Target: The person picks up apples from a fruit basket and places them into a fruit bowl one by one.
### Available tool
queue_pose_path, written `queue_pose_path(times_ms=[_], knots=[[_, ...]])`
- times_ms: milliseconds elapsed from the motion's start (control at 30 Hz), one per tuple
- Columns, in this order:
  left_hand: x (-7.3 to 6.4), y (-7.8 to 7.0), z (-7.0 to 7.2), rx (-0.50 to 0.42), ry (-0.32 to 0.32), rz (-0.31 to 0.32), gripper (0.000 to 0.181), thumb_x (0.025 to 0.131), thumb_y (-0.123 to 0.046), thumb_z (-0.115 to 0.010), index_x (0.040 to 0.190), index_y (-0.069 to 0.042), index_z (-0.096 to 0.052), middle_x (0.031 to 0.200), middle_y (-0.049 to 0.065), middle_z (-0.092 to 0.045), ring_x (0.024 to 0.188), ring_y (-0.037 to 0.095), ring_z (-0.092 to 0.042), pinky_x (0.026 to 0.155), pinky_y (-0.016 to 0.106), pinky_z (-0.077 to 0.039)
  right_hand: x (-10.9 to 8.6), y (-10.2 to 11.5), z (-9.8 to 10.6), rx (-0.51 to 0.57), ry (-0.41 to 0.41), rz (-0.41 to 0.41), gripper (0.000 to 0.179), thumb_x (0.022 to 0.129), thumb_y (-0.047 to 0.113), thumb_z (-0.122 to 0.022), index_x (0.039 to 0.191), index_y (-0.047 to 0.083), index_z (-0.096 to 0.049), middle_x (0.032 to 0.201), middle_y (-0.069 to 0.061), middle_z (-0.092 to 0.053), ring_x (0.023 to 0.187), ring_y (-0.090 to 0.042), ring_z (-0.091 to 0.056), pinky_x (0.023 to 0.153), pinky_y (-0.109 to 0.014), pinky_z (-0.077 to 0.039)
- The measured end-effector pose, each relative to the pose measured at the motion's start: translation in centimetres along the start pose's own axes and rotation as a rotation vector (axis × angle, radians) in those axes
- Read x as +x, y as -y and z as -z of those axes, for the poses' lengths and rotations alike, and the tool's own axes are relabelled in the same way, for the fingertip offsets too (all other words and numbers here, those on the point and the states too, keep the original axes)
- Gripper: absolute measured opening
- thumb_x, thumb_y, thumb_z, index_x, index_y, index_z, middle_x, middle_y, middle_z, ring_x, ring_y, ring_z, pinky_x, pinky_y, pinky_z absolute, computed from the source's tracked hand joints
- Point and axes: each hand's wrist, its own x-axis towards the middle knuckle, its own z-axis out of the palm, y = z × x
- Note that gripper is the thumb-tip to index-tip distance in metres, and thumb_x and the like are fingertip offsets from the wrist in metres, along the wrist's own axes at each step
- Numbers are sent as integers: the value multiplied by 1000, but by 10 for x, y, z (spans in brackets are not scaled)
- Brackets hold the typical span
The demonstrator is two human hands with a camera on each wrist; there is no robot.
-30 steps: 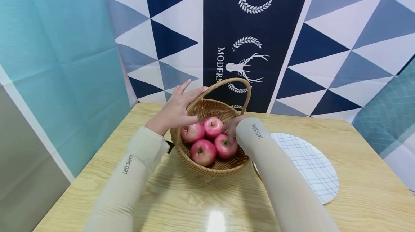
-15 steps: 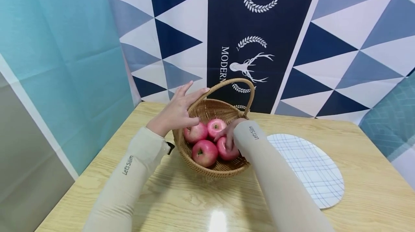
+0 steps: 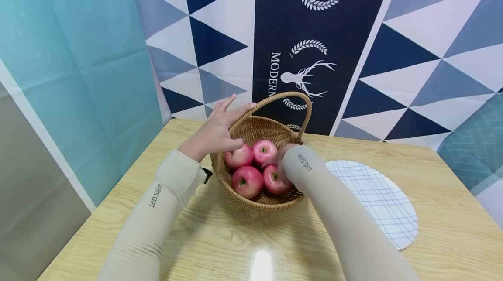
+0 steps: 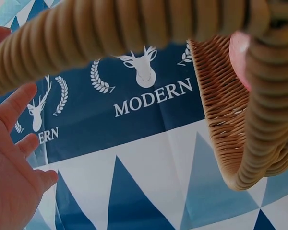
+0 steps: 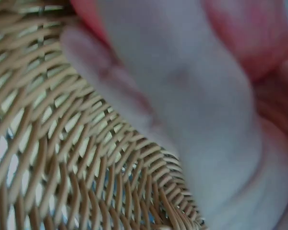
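A wicker basket [image 3: 259,207] leans so that its mouth faces me, with several pink-red apples inside. My left hand [image 3: 214,135] is at the left side of its arched handle [image 3: 291,94], fingers stretched out and spread. The left wrist view has the handle crossing above that hand's fingers [image 4: 26,98]. My right hand [image 3: 286,153] reaches inside at the right, its fingers and thumb round the front right apple [image 3: 275,179]. In the right wrist view its fingers [image 5: 177,81] lie between the woven wall [image 5: 62,139] and red apple skin. The fingertips are partly hidden.
A round white board with blue checked lines [image 3: 377,198] lies on the wooden table [image 3: 220,246] to the right, partly behind my right forearm. A patterned cloth [image 3: 220,36] hangs behind the table, and a turquoise one [image 3: 90,76] hangs at the left.
My right hand has shifted from the top of the front right apple to its right and rear side. My left hand stays at the handle, and the head view has turned slightly.
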Motion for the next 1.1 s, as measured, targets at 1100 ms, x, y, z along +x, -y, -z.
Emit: queue_pose_path(times_ms=[1100], knots=[[-1, 4, 0, -2, 6, -4, 82, 71, -24, -65, 148, -16, -37, 149, 10, -37, 144, 29, -9, 114, 48, 1, -1, -8, 22, 168, 439, 379, 54, 74, -4, -71, 122, 12, -51, 84, -3, -54, 68, -9, -51, 59, -20, -44]])
